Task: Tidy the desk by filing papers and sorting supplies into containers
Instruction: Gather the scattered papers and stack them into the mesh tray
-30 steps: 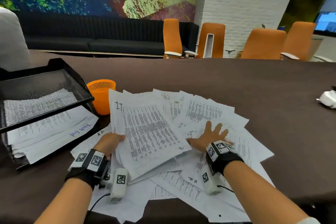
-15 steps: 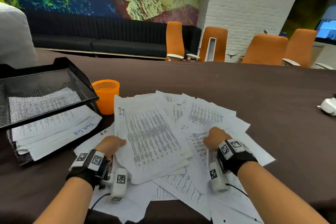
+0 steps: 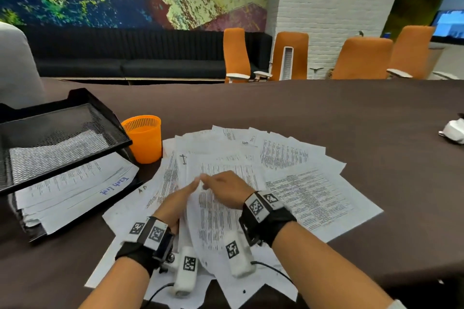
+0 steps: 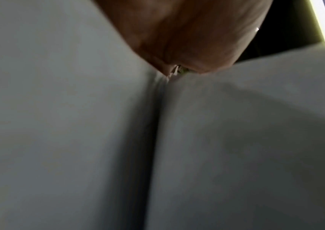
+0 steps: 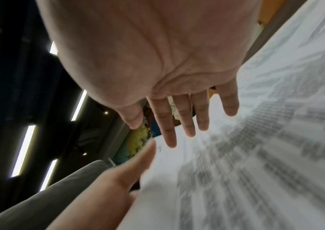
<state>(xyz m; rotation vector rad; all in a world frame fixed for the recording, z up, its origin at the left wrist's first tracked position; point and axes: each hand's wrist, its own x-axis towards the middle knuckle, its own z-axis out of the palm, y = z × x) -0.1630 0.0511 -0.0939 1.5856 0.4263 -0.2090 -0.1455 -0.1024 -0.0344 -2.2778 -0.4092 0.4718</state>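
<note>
Sheet [image 3: 217,221] stands tilted between flat, straight-fingered left hand [image 3: 173,204] and right hand [image 3: 226,190], tips nearly touching.

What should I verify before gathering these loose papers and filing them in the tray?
1. Right hand free: ok, fingers straight, holding nothing.
2. Left hand gripping the raised sheet: cannot tell, paper hides part of its fingers.
3. Loose papers squared into one pile: not ok, fanned out across the table.
4. Room in the tray, lower tier: cannot tell; a stack already fills it and sticks out the front.
5. Orange cup upright: ok, standing beside the tray's corner at the edge of the papers.
</note>
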